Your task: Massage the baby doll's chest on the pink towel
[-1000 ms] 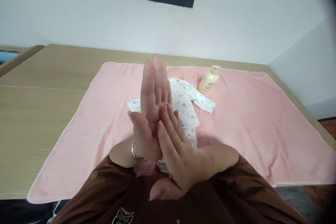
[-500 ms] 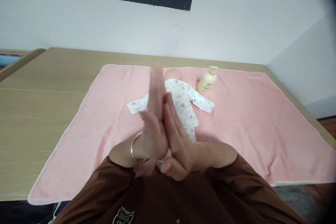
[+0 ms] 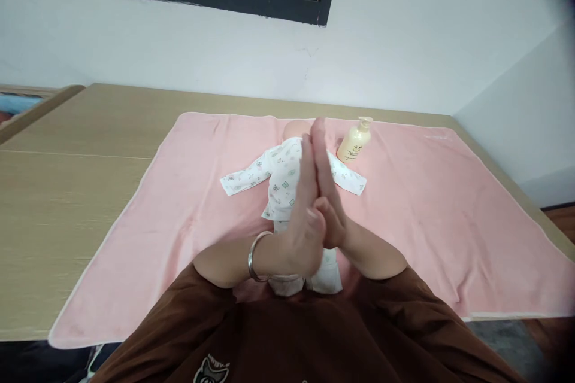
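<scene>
Palms meet at the centre of the frame: the left hand (image 3: 303, 218), a bracelet (image 3: 252, 257) at its wrist, lies flat against the right hand (image 3: 329, 187), fingers straight and pointing to the top of the frame. The grip of both is fully unclenched, with no object in hold; whether anything lies between the palms cannot be seen. Beyond them, a doll (image 3: 283, 185) lies on a pink blanket (image 3: 431, 209), head toward the top centre, its printed shirt partly hidden by the hands. The sleeves stretch out to left and right, perhaps to keep the body steady and plain to view. A bottle (image 3: 354, 142) stands just beside the right-side sleeve, pump up, probably set there for easy reach. The blanket, spread over much of the desk (image 3: 67, 209), presumably softens the hard top beneath; its lower-left corner reaches the near edge.
</scene>
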Available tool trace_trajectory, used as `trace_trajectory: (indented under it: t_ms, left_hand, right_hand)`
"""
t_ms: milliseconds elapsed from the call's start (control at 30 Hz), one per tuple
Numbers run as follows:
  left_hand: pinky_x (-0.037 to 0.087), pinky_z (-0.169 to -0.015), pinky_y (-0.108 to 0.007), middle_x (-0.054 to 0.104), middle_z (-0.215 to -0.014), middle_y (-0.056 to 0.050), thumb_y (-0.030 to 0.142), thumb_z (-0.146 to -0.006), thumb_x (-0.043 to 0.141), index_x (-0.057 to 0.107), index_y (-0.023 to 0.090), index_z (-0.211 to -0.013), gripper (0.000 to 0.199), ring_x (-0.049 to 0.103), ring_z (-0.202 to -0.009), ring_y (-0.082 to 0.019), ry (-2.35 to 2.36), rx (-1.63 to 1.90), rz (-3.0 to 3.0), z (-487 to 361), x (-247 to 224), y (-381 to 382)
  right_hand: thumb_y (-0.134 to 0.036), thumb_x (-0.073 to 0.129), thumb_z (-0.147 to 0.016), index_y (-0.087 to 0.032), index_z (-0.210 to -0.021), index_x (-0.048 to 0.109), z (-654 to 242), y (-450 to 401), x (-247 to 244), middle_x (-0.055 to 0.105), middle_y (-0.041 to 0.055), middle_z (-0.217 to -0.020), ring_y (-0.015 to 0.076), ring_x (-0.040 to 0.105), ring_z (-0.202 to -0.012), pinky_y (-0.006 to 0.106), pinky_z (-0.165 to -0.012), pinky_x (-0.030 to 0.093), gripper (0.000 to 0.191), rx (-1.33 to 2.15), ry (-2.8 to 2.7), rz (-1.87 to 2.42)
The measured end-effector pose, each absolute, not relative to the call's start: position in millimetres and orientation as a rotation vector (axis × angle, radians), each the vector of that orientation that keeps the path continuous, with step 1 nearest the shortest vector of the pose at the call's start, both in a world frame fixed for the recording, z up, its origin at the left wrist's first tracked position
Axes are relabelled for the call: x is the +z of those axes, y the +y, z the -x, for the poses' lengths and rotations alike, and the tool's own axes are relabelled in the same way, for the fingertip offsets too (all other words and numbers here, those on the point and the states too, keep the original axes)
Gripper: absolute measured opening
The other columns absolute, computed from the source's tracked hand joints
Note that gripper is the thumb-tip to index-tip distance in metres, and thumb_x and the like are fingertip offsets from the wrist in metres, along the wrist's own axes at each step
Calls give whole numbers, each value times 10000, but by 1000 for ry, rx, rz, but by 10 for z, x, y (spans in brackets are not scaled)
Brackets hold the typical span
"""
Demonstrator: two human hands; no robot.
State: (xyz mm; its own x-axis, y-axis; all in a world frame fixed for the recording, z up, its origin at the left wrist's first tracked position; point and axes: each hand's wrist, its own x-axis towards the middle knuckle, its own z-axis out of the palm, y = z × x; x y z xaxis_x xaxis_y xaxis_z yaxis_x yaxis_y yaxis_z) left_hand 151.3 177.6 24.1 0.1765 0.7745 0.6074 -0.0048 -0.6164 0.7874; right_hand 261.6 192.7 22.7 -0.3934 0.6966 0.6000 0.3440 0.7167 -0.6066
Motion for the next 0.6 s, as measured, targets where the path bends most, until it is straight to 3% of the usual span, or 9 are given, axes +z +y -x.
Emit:
trace_trajectory:
  t_ms: [100, 167, 267, 333, 400, 467, 600]
  left_hand:
    - [108, -1382, -408, 374, -1683, 80, 655, -1039, 181, 392, 415, -1548, 601, 65, -1647, -181, 738, 1625, -1598, -1434, 312, 2038]
    - [154, -1369, -413, 378, -1686, 45, 553, -1070, 166, 409, 354, -1540, 566, 146, -1639, -179, 799, 1641, -1283, -1397, 291, 2322]
    - [266, -1331, -398, 349, -1706, -58, 500, -1073, 208, 379, 238, -1551, 571, 285, -1604, -181, 955, 1544, -904, -1397, 79, 2813]
    - [311, -1307, -393, 417, -1666, -104, 495, -1072, 279, 416, 201, -1519, 552, 353, -1576, -188, 1078, 1544, -834, -1422, -168, 3095]
    - [363, -1269, -398, 577, -1524, -147, 442, -1079, 267, 562, 175, -1366, 490, 508, -1471, -213, 1238, 1565, -950, -1449, -437, 3291]
    - [423, -1210, -393, 681, -1370, -134, 388, -1062, 344, 653, 188, -1176, 386, 610, -1342, -226, 1357, 1573, -1136, -1468, -669, 3394]
    - [516, -1065, -398, 755, -1111, -99, 348, -1031, 417, 670, 208, -981, 293, 692, -1099, -232, 1385, 1574, -1416, -1485, -911, 3418]
  right_hand:
    - [-660, 221, -1051, -376, -1655, -158, -2486, 1967, 115, -21, -99, -1768, 268, -78, -1624, 527, -1361, 76, 767, 527, -2081, 555]
    - [-599, 333, -1060, -375, -1672, -76, -2435, 2064, 33, 54, -83, -1768, 258, -17, -1630, 515, -1362, 72, 769, 600, -2088, 464]
    - [-551, 394, -1061, -290, -1671, 221, -2437, 2383, -154, 269, -5, -1730, 235, 172, -1621, 473, -1356, 173, 686, 727, -1986, 493]
    - [-554, 370, -1059, -246, -1615, 383, -2474, 2668, -340, 390, 33, -1677, 237, 304, -1585, 480, -1332, 258, 636, 758, -1936, 747]
    - [-468, 390, -1046, -210, -1556, 485, -2524, 2931, -546, 479, 61, -1622, 242, 411, -1534, 483, -1315, 300, 580, 662, -1874, 1016]
    - [-305, 396, -1009, -151, -1497, 558, -2583, 3121, -714, 516, 92, -1589, 243, 423, -1527, 482, -1321, 283, 536, 543, -1934, 1186]
    - [-178, 378, -970, -101, -1479, 570, -2744, 3286, -803, 527, 114, -1577, 243, 384, -1548, 498, -1332, 212, 550, 393, -2241, 1321]
